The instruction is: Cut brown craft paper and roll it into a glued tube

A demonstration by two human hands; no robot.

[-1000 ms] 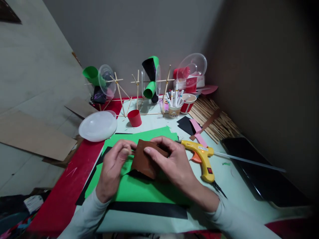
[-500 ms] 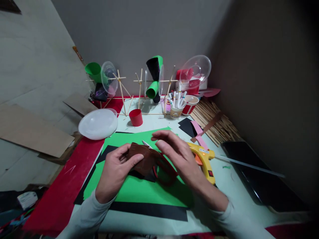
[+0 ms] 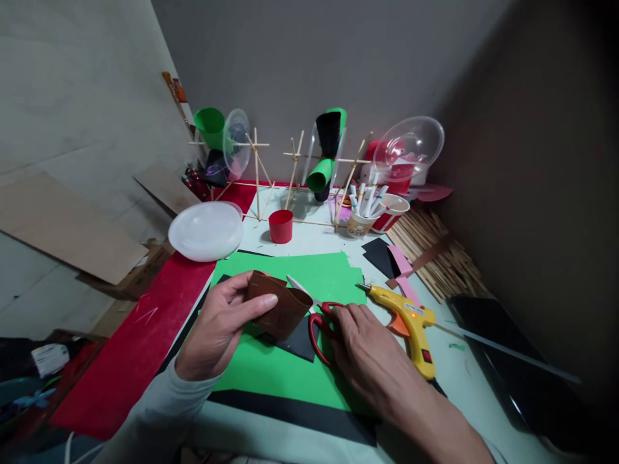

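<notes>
My left hand (image 3: 215, 322) pinches a curled piece of brown paper (image 3: 283, 310) between thumb and fingers, its edge rolled into a loop on the right. Beside it lie scissors with red handles (image 3: 315, 341), their blades partly hidden behind the brown paper. My right hand (image 3: 360, 341) has its fingers closed on the scissors' handle; the fingertips are partly out of sight. Under both hands are green sheets (image 3: 290, 386) and black sheets (image 3: 294, 412). A yellow glue gun (image 3: 411, 316) with a long clear glue stick lies just right of my right hand.
A red paper ring (image 3: 281, 227) stands beyond the sheets, before a stick frame (image 3: 257, 174) carrying green and black cones (image 3: 320, 175). White plastic lids (image 3: 206, 232) lie left. A cup of paper tubes (image 3: 360, 225), bundled sticks (image 3: 435, 251) and a black flat device (image 3: 507, 367) are right.
My right hand has come down from above the brown paper onto the scissors' handle. My left hand keeps hold of the brown paper. The whole view has shifted, moving the scene rightward.
</notes>
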